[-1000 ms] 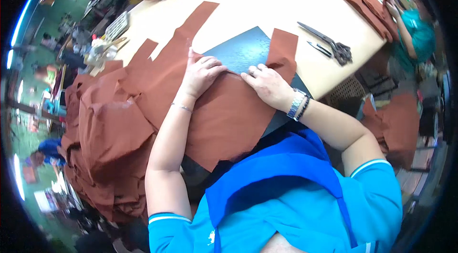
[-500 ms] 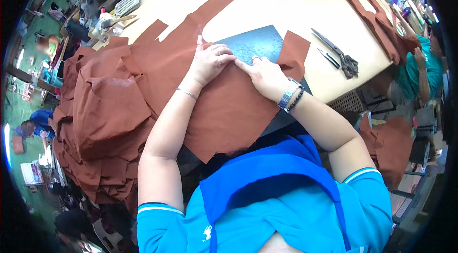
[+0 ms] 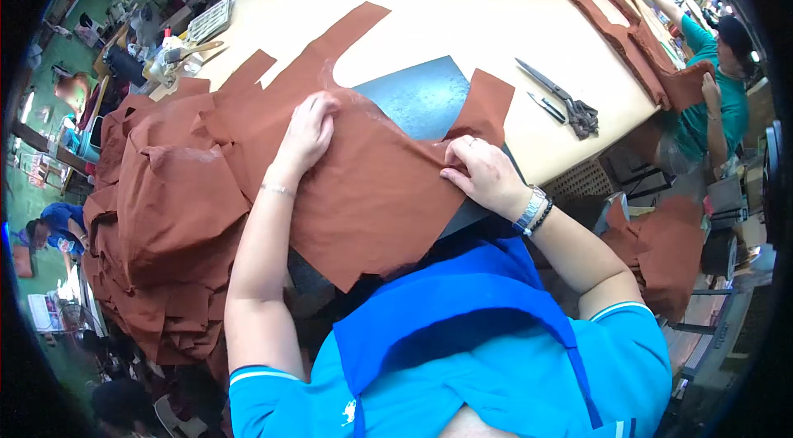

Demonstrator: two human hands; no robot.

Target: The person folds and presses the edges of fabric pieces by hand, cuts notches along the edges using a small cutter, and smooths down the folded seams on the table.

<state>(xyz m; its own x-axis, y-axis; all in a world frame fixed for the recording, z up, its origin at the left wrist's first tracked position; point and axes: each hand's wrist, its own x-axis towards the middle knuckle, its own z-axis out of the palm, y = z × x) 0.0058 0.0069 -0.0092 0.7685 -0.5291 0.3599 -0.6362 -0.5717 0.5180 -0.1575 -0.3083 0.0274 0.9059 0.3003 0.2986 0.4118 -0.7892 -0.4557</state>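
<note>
A rust-brown fabric piece (image 3: 376,198) with a curved upper edge lies over a dark, glossy board (image 3: 421,99), whose upper part shows beyond that edge. My left hand (image 3: 310,132), fingers curled and pressed together, pinches the fabric near the left end of the curve. On the other side, my right hand (image 3: 486,175) closes thumb and fingers on the fabric close to a narrow brown strip (image 3: 487,104). Pale smears run along the curved edge. A large heap of the same fabric (image 3: 182,215) lies left of my left arm.
Scissors (image 3: 545,79) with a cloth-wrapped handle and a small snipping tool (image 3: 547,108) lie to the right. A brush (image 3: 194,51) rests at the far left. Co-workers are at the far edge and at the right, where one person handles brown fabric (image 3: 619,42).
My hands have moved apart: the left to the left, the right to the right and down, now gripping the fabric. Across the table, a co-worker's second hand has come into view.
</note>
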